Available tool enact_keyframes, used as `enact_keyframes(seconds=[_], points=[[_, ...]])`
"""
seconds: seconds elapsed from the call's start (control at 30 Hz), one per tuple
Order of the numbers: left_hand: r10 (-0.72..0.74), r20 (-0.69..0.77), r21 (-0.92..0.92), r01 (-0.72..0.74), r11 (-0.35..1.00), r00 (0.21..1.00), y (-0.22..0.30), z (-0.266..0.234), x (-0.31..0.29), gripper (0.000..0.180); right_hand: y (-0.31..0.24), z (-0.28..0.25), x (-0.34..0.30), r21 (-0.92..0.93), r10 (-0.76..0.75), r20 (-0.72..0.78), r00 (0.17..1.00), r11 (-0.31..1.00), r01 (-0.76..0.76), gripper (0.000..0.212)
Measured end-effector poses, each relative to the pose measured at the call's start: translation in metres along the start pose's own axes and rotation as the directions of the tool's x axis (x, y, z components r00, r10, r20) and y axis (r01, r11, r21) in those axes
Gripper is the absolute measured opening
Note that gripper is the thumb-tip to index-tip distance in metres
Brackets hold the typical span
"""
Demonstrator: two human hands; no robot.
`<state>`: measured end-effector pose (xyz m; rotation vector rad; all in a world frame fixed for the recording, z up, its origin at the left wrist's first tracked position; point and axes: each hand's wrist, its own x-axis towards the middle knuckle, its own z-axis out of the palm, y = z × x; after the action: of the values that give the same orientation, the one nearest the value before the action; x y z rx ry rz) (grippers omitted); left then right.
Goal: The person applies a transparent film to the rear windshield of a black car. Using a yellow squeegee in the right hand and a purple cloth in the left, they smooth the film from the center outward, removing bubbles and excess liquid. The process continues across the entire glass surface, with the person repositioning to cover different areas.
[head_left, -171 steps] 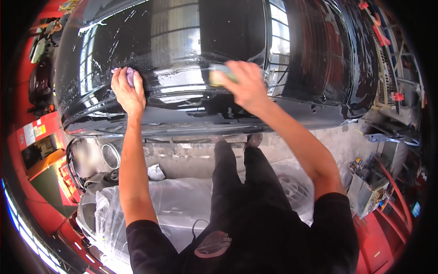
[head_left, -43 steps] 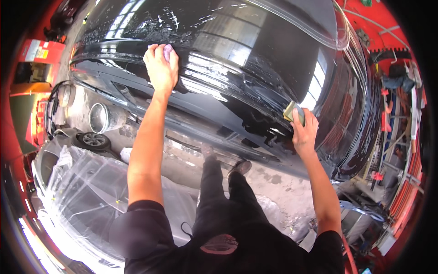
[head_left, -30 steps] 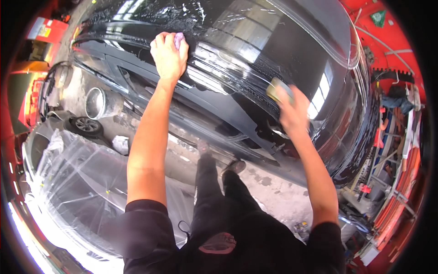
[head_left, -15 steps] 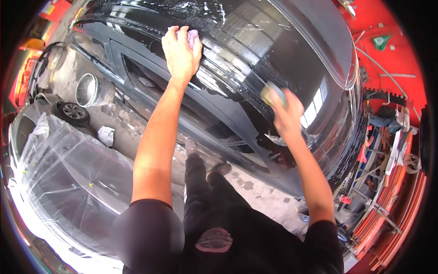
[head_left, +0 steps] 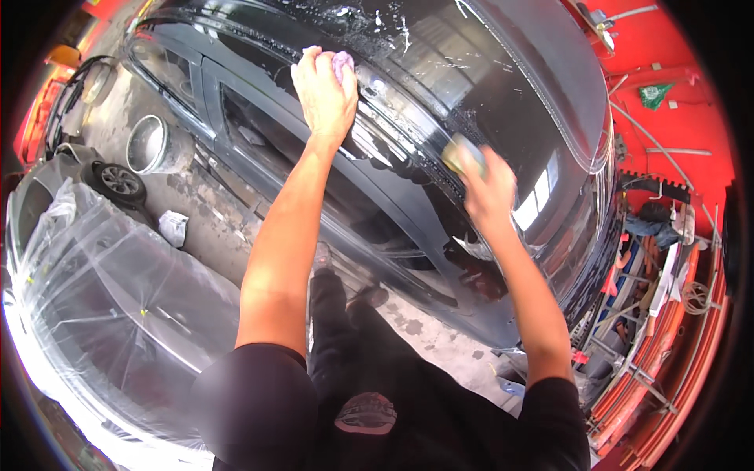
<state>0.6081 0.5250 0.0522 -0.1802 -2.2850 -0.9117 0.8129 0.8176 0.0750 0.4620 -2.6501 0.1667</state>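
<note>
A wet black car (head_left: pixel 448 71) stretches across the upper middle, its roof streaked with water and whitish suds. My left hand (head_left: pixel 328 102) rests on the roof edge above the side windows, closed round a crumpled purple cloth (head_left: pixel 343 66) that shows beside the fingers. Farther right along the same edge, my right hand (head_left: pixel 492 192) grips a yellow and grey sponge-like block (head_left: pixel 455 155) against the wet surface. Motion blurs the block and fingers, so its exact kind is unclear.
Left on the floor stands a grey bucket (head_left: pixel 177 151) near a crumpled white bag (head_left: pixel 173 228). Another car lies under clear plastic sheeting (head_left: pixel 118 290) at lower left. A rack of orange-red lengths (head_left: pixel 640 392) and a red wall (head_left: pixel 660 47) bound the right.
My right hand and its block have shifted slightly left along the roof edge. My left hand, still on the purple cloth, appears a little farther right as the whole view shifts.
</note>
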Motion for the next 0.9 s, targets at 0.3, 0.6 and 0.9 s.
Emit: enact_keyframes(seconds=[0.3,0.6,0.9], points=[[-0.008,-0.048,-0.242,-0.004,0.970,0.999,0.010,0.011,-0.003,0.035,-0.059,0.054,0.133,-0.054,0.031,-0.112,0.993,0.998,-0.038,0.071],[-0.009,-0.037,-0.203,0.001,0.979,0.999,0.006,0.006,-0.004,0.034,0.008,-0.047,-0.106,-0.035,0.145,0.030,0.989,0.989,-0.144,0.071],[-0.017,-0.088,-0.293,-0.009,0.956,0.996,-0.004,0.009,-0.001,0.038,-0.076,0.061,0.156,0.023,0.009,-0.012,1.000,1.000,-0.009,0.079]])
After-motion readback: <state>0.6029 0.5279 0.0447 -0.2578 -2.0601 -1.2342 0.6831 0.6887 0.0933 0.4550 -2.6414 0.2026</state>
